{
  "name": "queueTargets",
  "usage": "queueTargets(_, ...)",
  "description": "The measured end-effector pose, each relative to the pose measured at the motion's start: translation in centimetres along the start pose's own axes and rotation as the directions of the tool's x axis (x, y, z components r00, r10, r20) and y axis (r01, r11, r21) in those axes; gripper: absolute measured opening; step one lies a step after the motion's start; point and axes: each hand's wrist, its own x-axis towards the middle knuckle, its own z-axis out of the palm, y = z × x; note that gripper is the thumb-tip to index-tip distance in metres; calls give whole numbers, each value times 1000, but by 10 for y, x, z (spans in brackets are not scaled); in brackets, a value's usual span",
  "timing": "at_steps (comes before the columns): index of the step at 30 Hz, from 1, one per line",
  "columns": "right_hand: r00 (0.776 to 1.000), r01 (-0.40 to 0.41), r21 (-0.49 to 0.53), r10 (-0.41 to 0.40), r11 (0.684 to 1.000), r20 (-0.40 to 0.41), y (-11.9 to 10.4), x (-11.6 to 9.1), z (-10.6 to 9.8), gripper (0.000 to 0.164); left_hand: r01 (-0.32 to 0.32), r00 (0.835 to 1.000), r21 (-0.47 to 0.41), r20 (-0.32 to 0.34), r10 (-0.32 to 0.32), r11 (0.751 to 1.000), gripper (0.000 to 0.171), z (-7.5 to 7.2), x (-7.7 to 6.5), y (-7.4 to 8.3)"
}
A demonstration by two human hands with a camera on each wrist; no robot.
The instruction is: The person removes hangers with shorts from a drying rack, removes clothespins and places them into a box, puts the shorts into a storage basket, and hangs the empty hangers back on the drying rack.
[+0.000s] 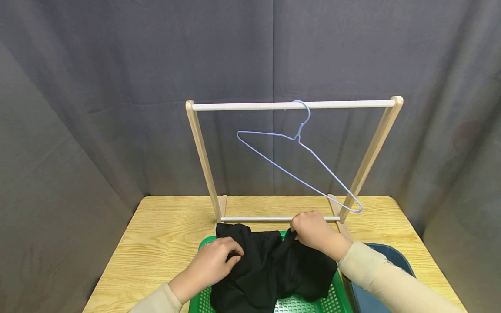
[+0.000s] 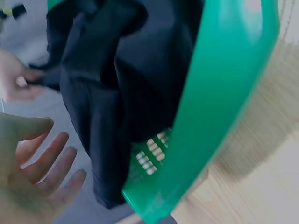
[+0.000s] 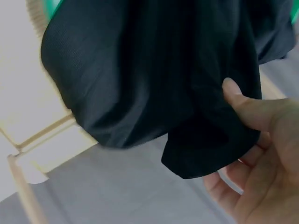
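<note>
A crumpled black garment lies over the green basket, draping past its far rim; its exact kind cannot be made out. My right hand pinches an edge of the cloth at the far side. In the right wrist view, the thumb of that hand presses on the black fabric, with fingers behind it. Beside the garment's left part is my left hand, fingers loosely bent. The left wrist view shows this hand apart from the cloth, holding nothing.
Behind the basket stands a wooden rack with a white top bar. From the bar hangs a light-blue hanger, tilted down to the right. A dark blue bin stands right of the basket on the wooden table. Grey curtains surround it.
</note>
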Motion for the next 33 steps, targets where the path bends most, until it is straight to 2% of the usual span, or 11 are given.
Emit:
queueTargets(3, 998, 64, -5, -64, 998, -1, -16, -5, -9, 21, 25, 1000, 41, -18, -24, 999, 14, 0, 5, -10)
queueTargets(9, 980, 165, 17, -166, 986, 111, -54, -17, -19, 23, 72, 997, 77, -12, -72, 994, 32, 7, 19, -29)
queueTargets(12, 963, 225, 23, -226, 974, 144, -72, -23, -16, 31, 92, 996, 100, 11, -94, 991, 42, 10, 25, -35)
queueTargets(18, 925, 328, 51, -331, 943, 188, -96, -36, -3, 29, 145, 988, 98, 43, -150, 985, 51, 15, 31, -42)
queueTargets(21, 910, 373, 38, -374, 927, 178, -100, -41, 4, 34, 174, 983, 96, 35, -178, 980, 45, 18, 32, -46)
queueTargets(24, 896, 417, 9, -412, 909, 165, -101, -45, 10, 30, 188, 982, 98, 5, -189, 977, 34, 19, 34, -49)
queueTargets(29, 879, 465, -22, -459, 885, 128, -101, -47, 15, 28, 194, 979, 94, -90, -185, 977, 18, 17, 34, -50)
queueTargets(33, 881, 470, -23, -467, 882, 81, -100, -47, 12, 30, 169, 974, 128, -172, -147, 977, 12, 14, 32, -46)
